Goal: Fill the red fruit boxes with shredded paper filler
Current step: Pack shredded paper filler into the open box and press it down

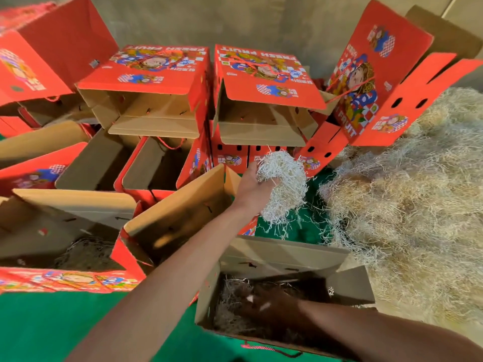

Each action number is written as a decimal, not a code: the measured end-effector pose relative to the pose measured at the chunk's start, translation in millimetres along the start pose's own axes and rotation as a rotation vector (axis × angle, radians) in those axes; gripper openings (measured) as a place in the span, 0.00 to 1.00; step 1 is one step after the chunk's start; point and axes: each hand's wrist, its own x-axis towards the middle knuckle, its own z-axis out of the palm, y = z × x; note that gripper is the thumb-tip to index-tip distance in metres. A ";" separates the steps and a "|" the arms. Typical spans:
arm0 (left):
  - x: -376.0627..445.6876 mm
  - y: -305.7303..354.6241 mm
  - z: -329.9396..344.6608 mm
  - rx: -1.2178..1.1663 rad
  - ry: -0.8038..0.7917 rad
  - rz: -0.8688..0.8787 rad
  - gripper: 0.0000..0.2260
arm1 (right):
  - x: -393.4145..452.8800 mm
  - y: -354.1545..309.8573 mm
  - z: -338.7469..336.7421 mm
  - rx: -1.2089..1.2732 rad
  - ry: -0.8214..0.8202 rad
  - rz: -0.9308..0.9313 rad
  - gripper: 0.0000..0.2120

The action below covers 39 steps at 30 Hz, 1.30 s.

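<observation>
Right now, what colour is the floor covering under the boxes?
Green, a plain green floor covering. The head view shows it best, at the lower left and between the boxes.

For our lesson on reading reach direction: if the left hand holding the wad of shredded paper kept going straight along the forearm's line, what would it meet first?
Probably the low red boxes just beyond the left hand and its shredded paper, under the stacked open box. Depth is unclear from this single view.
</observation>
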 end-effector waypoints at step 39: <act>-29.1 20.5 -17.1 -0.493 -0.316 -0.223 0.24 | -122.0 107.3 -155.9 1.149 1.475 0.799 0.13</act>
